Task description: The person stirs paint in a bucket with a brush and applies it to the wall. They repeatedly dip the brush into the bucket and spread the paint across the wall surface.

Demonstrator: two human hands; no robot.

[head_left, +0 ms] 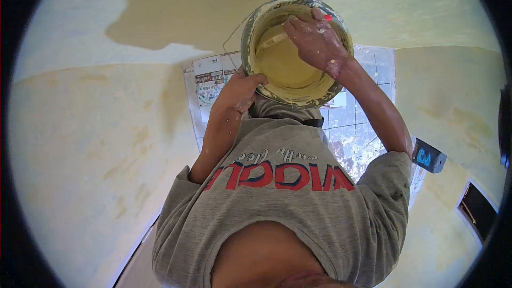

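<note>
A bucket (298,95) with a paint-crusted rim is held up in front of my body. Pale yellow paint (296,66) lies inside it. My left hand (242,90) grips the bucket's near left side, thumb over the rim. My right hand (317,40) reaches over the opening with fingers curled round a paintbrush (273,41). The brush's pale part points left inside the bucket, and a red handle end shows beyond my knuckles. Its bristles are hard to make out. Dried paint specks both hands and wrists.
Patchy pale yellow walls (90,144) surround me. Below, the tiled floor (349,138) is paint-splashed, with printed sheets (210,80) on the left. A dark box with blue writing (429,156) sits at right, near a dark framed opening (478,210). The bucket's wire handle (230,40) hangs left.
</note>
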